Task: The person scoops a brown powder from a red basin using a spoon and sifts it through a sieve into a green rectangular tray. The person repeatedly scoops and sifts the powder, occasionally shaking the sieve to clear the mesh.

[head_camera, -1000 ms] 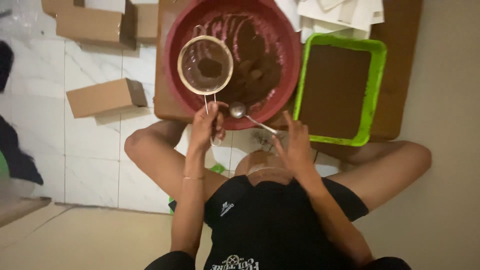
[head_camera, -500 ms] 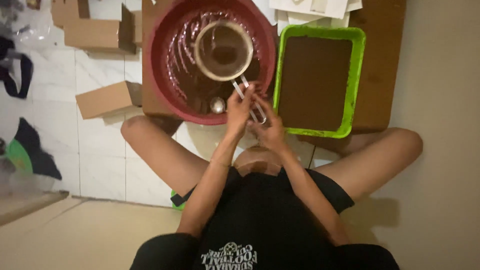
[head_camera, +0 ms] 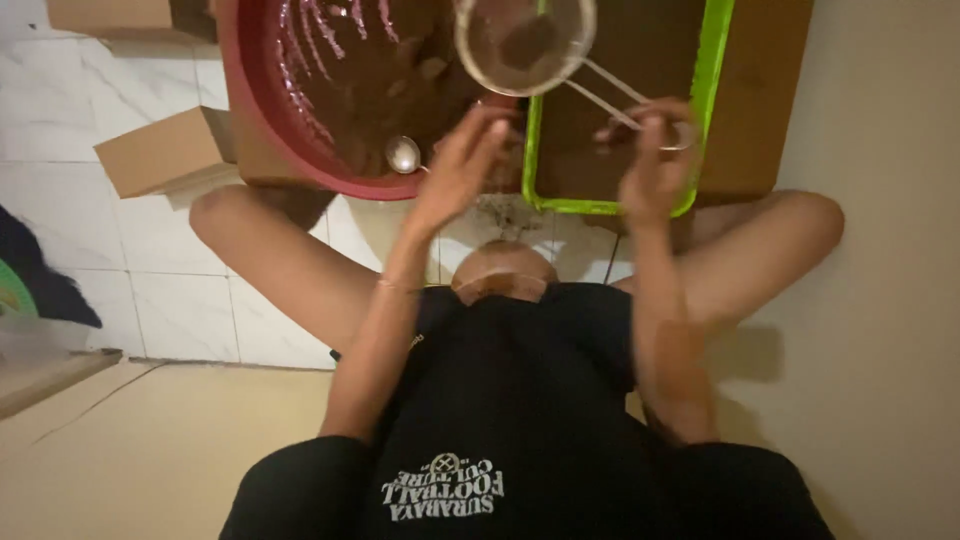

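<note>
Right-hand fingers [head_camera: 655,135] pinched around the thin wire handle [head_camera: 610,95] of the round mesh sieve [head_camera: 524,40], grip closed near the handle's far end, right hand [head_camera: 652,165] raised over the near edge of the green tray [head_camera: 700,120]. Left hand [head_camera: 458,170] up beside it, fingers loosely spread and holding nothing, tips just short of the sieve's rim, palm hovering near the lip of the red basin [head_camera: 262,130]. Sieve itself held in the air, straddling the gap where basin meets tray, a dark brown lump sitting in the mesh. Probably light in the hand, but long-levered: weight out at the bowl, thin handle likely to twist between fingertips, so a firmer hold closer to the hoop looks the steadier place. Mesh likely springy and easily dented; rim the stiff part. Basin smeared with wet brown mix, likely slippery and heavy. Metal spoon [head_camera: 403,154] resting inside against the basin's near wall, bowl up. Tray floor coated dark brown, tray lying on a brown board [head_camera: 770,100] on the white tiled floor [head_camera: 180,290]. Cardboard boxes [head_camera: 160,150] left of the basin, well apart from both hands. Bare knees splayed either side, black shirt filling the foreground.
</note>
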